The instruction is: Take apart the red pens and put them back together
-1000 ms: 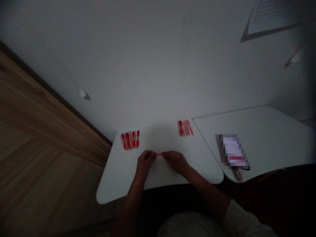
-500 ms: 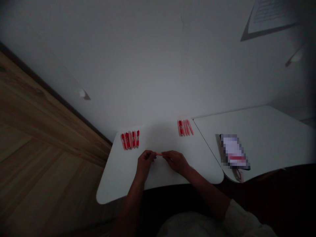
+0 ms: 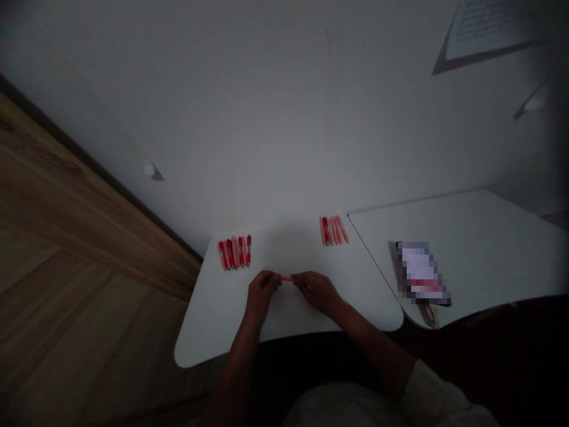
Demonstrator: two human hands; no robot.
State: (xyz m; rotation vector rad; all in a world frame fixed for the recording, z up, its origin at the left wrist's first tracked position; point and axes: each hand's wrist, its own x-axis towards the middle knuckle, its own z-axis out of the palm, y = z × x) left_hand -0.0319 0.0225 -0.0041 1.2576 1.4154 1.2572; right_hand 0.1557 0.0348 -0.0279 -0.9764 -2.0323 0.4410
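Note:
Between my two hands is a pink pen (image 3: 286, 279), held level just over the near part of the white table (image 3: 293, 317). My left hand (image 3: 262, 289) pinches one end of it, and my right hand (image 3: 315, 289) pinches the other. Only the pen's middle shows; fingers hide both ends. Beyond my left hand lies a row of several red and pink pens (image 3: 235, 253), side by side. A second row of pens (image 3: 333, 230), mostly pink with a red one among them, lies near the wall, beyond my right hand.
A second white table (image 3: 475, 249) adjoins on the right. On it rests a phone-like device (image 3: 422, 274) with a blurred screen and a strap or cord (image 3: 430, 315) at its near end. The wall (image 3: 249, 118) rises behind both tables. Wooden flooring (image 3: 89, 320) is at left.

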